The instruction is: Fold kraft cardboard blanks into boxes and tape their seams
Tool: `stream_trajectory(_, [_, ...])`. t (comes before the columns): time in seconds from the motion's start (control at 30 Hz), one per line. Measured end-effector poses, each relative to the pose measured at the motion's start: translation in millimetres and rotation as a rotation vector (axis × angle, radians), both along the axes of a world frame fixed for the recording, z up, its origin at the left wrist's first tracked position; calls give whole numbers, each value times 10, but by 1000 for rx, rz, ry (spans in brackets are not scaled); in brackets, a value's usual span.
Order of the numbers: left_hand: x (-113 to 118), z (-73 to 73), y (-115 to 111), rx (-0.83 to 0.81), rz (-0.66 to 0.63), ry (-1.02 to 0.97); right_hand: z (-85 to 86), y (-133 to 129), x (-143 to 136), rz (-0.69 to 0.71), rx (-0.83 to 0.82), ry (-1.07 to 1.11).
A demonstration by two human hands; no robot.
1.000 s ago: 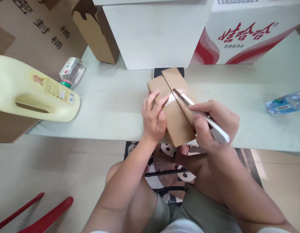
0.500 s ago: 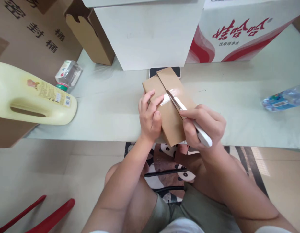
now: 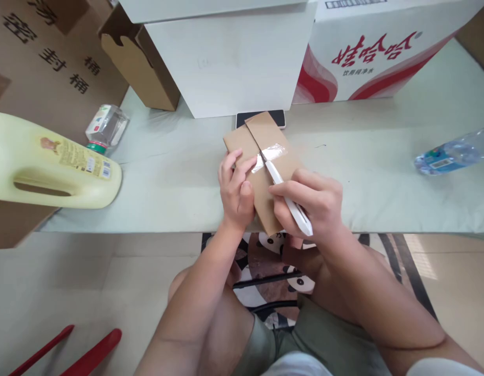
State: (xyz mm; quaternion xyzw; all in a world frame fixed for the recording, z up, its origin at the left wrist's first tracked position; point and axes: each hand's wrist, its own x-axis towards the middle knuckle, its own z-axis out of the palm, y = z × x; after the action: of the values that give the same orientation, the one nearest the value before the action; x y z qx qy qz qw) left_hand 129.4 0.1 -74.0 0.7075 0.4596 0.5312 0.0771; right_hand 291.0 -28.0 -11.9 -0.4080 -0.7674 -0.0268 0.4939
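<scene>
Head camera. Far left, a big brown carton [image 3: 26, 68] printed with dark characters is filling the corner; a pale-yellow plastic jug [image 3: 89, 180], smooth and rounded with a looped handle, is lying in front of it and hiding part of its side. Below, two slim red bars [image 3: 95, 352] are showing over the floor tiles. Just beyond the jug, a clear, square-sided bottle [image 3: 108, 125] with a green cap is lying on the creased, pale-green tablecloth [image 3: 179, 177]. Next along, a narrow kraft box [image 3: 151, 73] with a notched flap is standing, open-topped.

Centre: a plain white box [image 3: 234, 68] is blocking the back of the table. The left hand [image 3: 238, 193] is holding a small cardboard carton [image 3: 269, 203] by its left edge, fingers bent onto the top. The carton is lying aslant at the table's front edge, flat matte faces, a glossy strip of clear tape [image 3: 275, 152] crossing its seam, its far end partly covering a dark-faced smartphone [image 3: 242, 120]. The right hand [image 3: 314, 203] is grasping a white utility knife [image 3: 279, 175], blade at the taped seam.

Right: a glossy white-and-red water carton [image 3: 367, 57] is standing behind; a ribbed clear water bottle [image 3: 453, 151], blue-labelled, is lying well apart.
</scene>
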Motion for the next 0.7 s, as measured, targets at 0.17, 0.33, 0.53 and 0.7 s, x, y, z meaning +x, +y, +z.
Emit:
stream_trajectory(0.17, [16,-7,7,14,6,-21,32,-6,14,6,-40,-11])
stream_trajectory(0.33, [25,3,1,2,8,-25,70,-24,25,39,-134,66])
stream_trajectory(0.53, [12,1,-4,-18,21,-10,100,-28,44,121,-152,116])
stream_trajectory(0.7, [-14,3,-12,-21,1,-18,93,-36,103,210,-153,230])
